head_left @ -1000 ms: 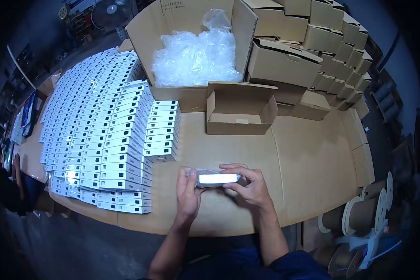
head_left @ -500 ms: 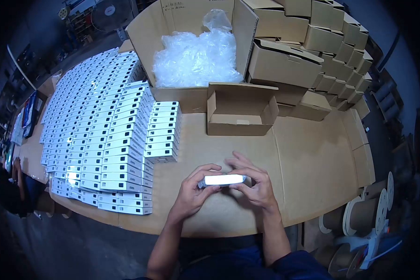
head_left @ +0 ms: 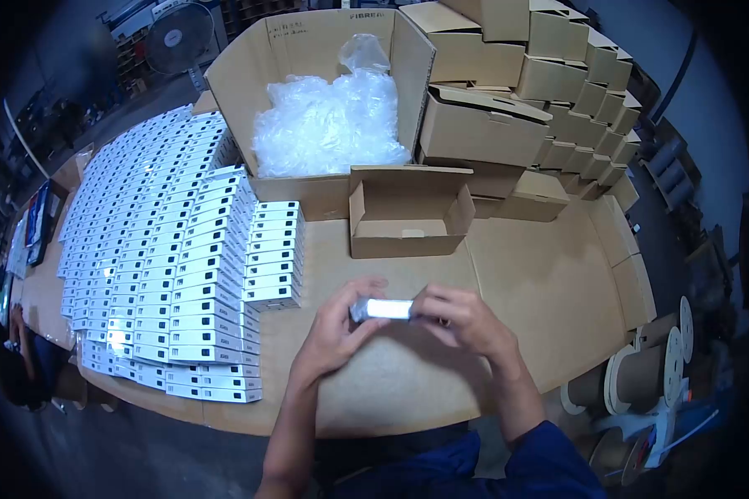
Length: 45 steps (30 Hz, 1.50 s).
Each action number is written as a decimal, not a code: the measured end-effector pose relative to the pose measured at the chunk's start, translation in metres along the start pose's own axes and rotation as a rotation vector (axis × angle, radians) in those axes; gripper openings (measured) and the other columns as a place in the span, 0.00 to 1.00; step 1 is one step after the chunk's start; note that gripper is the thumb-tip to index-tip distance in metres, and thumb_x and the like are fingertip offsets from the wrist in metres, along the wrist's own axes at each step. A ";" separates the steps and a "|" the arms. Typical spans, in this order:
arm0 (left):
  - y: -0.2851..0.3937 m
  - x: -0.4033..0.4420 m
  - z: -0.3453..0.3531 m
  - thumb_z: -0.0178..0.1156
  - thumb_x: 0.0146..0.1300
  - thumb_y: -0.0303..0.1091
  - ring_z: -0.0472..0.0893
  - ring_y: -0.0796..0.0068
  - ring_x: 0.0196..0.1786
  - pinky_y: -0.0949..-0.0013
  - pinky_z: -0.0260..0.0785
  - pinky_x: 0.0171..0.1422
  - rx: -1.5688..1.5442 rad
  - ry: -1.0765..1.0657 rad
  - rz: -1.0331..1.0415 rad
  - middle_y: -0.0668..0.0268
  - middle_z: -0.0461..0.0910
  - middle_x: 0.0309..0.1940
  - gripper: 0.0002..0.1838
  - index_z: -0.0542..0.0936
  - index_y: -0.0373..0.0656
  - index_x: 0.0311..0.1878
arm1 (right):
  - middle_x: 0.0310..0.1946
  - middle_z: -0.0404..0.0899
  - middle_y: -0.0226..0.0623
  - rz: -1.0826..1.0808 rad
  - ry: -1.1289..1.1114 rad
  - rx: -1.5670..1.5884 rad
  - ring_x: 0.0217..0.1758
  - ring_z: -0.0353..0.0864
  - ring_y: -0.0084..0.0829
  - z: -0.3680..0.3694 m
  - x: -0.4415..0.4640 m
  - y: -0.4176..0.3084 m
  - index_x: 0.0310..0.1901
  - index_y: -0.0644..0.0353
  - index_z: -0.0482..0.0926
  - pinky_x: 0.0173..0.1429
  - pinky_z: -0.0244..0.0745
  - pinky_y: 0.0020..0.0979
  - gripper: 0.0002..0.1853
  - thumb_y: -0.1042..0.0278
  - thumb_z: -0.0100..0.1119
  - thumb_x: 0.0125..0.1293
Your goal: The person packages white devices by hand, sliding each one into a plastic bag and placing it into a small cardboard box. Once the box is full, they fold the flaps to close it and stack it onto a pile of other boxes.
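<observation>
A small white box with clear plastic film at its left end is held above the table's front half. My left hand grips its left end, thumb below and fingers behind. Around the right end, the fingers of my right hand are closed and partly cover it. Behind my hands stands an open, unfilled cardboard box. Rows of white boxes with small dark squares are stacked at the left, with a shorter stack beside them.
A large carton holds clear plastic bags. Brown boxes are piled at the back right. Cable spools stand beyond the table's right edge. Another person's arm shows at the far left.
The view has shifted, so the surroundings sit lower and further left. My right hand's raised fingers have closed around the white box's right end, covering more of it.
</observation>
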<state>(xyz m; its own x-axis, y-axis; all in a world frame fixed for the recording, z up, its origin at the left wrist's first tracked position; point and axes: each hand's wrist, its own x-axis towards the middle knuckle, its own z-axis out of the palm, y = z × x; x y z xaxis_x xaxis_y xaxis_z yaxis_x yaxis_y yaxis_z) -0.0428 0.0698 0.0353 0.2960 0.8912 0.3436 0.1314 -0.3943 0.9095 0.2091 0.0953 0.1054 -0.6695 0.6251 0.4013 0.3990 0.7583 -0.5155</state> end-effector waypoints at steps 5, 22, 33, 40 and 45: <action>0.006 0.027 0.001 0.71 0.65 0.31 0.72 0.44 0.73 0.51 0.70 0.73 0.343 0.194 -0.223 0.45 0.60 0.76 0.44 0.59 0.52 0.82 | 0.33 0.78 0.41 0.201 0.468 -0.136 0.34 0.84 0.41 -0.009 0.018 0.036 0.42 0.63 0.81 0.37 0.81 0.40 0.09 0.79 0.71 0.63; -0.018 0.043 0.015 0.71 0.64 0.37 0.73 0.40 0.65 0.45 0.75 0.66 0.885 0.178 -0.282 0.47 0.68 0.70 0.46 0.60 0.57 0.83 | 0.40 0.81 0.52 0.432 0.649 -0.478 0.40 0.85 0.58 0.017 0.034 0.128 0.43 0.66 0.78 0.42 0.81 0.51 0.08 0.74 0.66 0.67; -0.014 0.042 0.018 0.72 0.63 0.37 0.74 0.43 0.65 0.46 0.73 0.67 0.913 0.126 -0.326 0.50 0.70 0.68 0.49 0.58 0.55 0.85 | 0.53 0.76 0.53 0.810 0.478 -0.500 0.50 0.84 0.56 0.023 0.038 0.112 0.43 0.69 0.86 0.49 0.80 0.54 0.10 0.69 0.65 0.69; 0.017 0.009 0.012 0.71 0.63 0.33 0.76 0.50 0.63 0.50 0.70 0.69 0.800 0.240 -0.135 0.52 0.73 0.64 0.43 0.65 0.52 0.81 | 0.68 0.71 0.53 0.388 0.661 -0.357 0.65 0.76 0.57 0.038 0.030 0.056 0.61 0.66 0.80 0.69 0.74 0.49 0.21 0.75 0.64 0.65; 0.033 -0.047 -0.008 0.70 0.59 0.24 0.75 0.49 0.66 0.50 0.68 0.71 0.815 0.409 -0.097 0.52 0.75 0.60 0.27 0.77 0.39 0.63 | 0.68 0.74 0.48 0.019 0.303 -0.158 0.66 0.75 0.55 0.083 0.053 0.019 0.58 0.63 0.80 0.71 0.73 0.50 0.22 0.80 0.63 0.60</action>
<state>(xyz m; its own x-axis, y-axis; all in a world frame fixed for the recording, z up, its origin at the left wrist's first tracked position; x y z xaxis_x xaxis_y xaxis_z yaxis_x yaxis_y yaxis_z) -0.0601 0.0169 0.0507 -0.0890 0.8772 0.4718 0.8111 -0.2111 0.5454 0.1295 0.1274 0.0542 -0.4542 0.6479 0.6115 0.5174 0.7506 -0.4110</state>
